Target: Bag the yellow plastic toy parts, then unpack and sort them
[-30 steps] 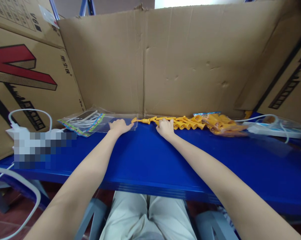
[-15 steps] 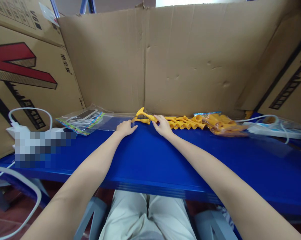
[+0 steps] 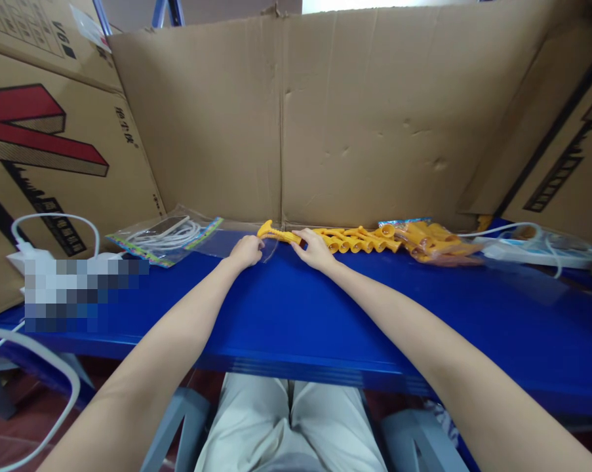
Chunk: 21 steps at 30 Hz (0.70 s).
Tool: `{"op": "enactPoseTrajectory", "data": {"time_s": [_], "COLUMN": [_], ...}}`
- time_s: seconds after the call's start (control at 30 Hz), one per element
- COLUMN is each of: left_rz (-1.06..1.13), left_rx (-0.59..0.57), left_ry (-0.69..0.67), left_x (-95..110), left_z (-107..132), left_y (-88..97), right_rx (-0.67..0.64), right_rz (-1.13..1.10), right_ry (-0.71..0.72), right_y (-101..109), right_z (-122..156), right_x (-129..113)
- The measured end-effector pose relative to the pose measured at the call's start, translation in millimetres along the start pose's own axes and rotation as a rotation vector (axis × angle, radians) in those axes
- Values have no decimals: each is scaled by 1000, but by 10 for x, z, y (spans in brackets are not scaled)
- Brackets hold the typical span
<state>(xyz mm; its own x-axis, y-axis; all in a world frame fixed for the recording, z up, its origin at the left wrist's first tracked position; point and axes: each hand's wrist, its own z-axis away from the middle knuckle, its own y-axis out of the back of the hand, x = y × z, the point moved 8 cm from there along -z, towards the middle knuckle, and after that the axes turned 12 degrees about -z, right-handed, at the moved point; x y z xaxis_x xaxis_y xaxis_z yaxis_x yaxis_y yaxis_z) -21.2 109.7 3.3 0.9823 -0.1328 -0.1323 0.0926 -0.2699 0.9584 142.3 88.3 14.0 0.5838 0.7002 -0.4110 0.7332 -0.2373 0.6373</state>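
Observation:
My right hand (image 3: pixel 315 250) is closed around the lower end of a yellow plastic piece (image 3: pixel 282 235) with a slim stem and a curved T-shaped head. A second such piece seems to lie along it, but I cannot make it out clearly. My left hand (image 3: pixel 247 252) has its fingers bent on the end of a clear plastic bag (image 3: pixel 213 243). The bag's edge shows between my hands, near the yellow head. Right of my right hand, a row of yellow pieces (image 3: pixel 357 246) lies with round hollow ends facing me.
More yellow pieces in a clear bag (image 3: pixel 431 241) lie farther right, near white cabled items (image 3: pixel 536 250). At left are a bag with white cable (image 3: pixel 170 235) and a white plug block (image 3: pixel 35 262). Cardboard (image 3: pixel 217 124) walls the back of the blue table (image 3: pixel 296 314).
The yellow piece in my right hand has moved left and down, its head now close to my left fingers. My left hand has stayed nearly in place at the bag.

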Motion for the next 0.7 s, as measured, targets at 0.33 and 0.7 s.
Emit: {"op": "enactPoseTrajectory", "data": {"time_s": [0.33,0.7], "left_rz": [39,-9], "left_rx": [47,263], "left_ry": [46,-239], "left_x": [-202,368], "left_z": [2,168], "left_y": [54,346], "right_rx": [-181,-144], "right_rz": [18,-72], "right_ry": [-83,26], "right_y": [-127,-91], "right_z": [8,-35], "right_x": [96,-172]}}
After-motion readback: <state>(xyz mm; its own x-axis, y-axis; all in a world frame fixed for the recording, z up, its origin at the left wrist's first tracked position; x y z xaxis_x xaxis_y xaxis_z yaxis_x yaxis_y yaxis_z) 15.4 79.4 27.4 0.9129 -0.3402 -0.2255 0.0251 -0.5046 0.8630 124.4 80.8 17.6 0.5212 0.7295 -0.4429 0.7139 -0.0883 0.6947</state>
